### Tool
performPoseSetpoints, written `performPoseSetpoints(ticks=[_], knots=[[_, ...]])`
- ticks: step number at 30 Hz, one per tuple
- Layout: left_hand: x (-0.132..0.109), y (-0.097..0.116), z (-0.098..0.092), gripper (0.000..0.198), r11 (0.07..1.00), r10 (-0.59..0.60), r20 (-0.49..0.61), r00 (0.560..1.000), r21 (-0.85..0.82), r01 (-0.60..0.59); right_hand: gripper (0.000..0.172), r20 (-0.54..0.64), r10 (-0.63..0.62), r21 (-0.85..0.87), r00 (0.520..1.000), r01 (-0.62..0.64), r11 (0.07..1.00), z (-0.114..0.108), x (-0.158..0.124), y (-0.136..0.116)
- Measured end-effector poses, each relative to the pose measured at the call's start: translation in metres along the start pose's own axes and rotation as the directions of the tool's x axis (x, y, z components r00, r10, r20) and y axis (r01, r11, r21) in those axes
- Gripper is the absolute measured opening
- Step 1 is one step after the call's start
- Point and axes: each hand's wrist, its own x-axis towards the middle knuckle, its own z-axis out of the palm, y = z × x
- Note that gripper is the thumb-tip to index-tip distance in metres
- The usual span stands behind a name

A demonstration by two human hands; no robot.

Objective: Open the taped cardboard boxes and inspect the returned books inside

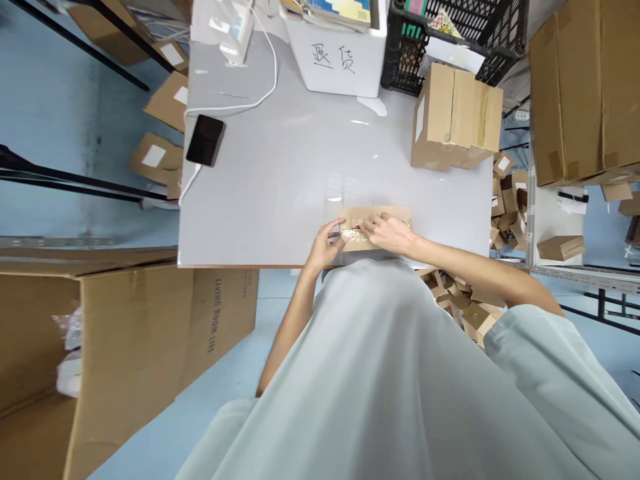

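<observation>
A small flat cardboard box (377,241) with shiny clear tape along it lies near the front edge of the table, just before my body. At its left end, my left hand (325,248) grips the box with thumb and fingers on either side of the corner. My right hand (387,232) rests over the top of the box, fingers curled down onto the taped middle. A tiny red spot shows by its fingertips; whatever those fingers pinch is too small to make out.
On the grey table (280,180) are a black phone (205,140) on a white cable, a power strip (238,37), a white bin (343,63), a black crate (405,57) and taped cardboard boxes (455,117). A large open carton (140,347) stands at left; more boxes lie right.
</observation>
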Motion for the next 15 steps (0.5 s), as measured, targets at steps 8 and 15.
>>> performPoseSetpoints(ticks=[8, 15], knots=[[0.001, 0.001, -0.001, 0.065, 1.0, -0.01, 0.023, 1.0, 0.03, 0.01, 0.04, 0.052, 0.194, 0.041, 0.98, -0.196, 0.98, 0.029, -0.108, 0.045], [0.004, 0.008, 0.014, 0.06, 0.999, 0.003, 0.066, 0.998, 0.049, -0.006, 0.049, 0.062, 0.302, 0.068, 0.951, -0.306, 0.95, 0.046, -0.144, 0.033]])
